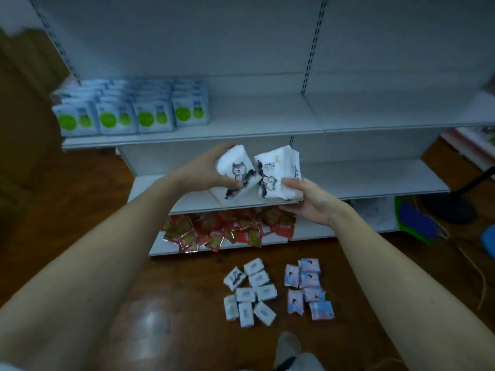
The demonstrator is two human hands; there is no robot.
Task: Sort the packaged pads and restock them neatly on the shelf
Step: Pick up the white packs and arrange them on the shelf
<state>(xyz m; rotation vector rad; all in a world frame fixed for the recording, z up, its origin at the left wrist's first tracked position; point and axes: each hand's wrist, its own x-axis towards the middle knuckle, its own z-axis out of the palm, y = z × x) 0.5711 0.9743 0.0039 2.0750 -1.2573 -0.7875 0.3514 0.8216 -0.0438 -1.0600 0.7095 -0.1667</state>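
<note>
My left hand [206,170] grips a white pad pack with a grey dog print [234,172]. My right hand [308,202] holds a second white dog-print pack [278,172] from below. Both packs hover in front of the middle shelf [361,183], almost touching each other. On the wooden floor lies a group of several white packs [251,290], and to its right a group of several pink-and-blue packs [308,287]. The upper shelf [267,113] carries rows of blue-and-green packs [131,108] at its left end.
Red sachets [227,228] are heaped on the bottom shelf. A black lamp base [450,207], a green-and-blue item [415,220] and a cord lie on the floor at the right. My foot [288,344] shows at the bottom edge.
</note>
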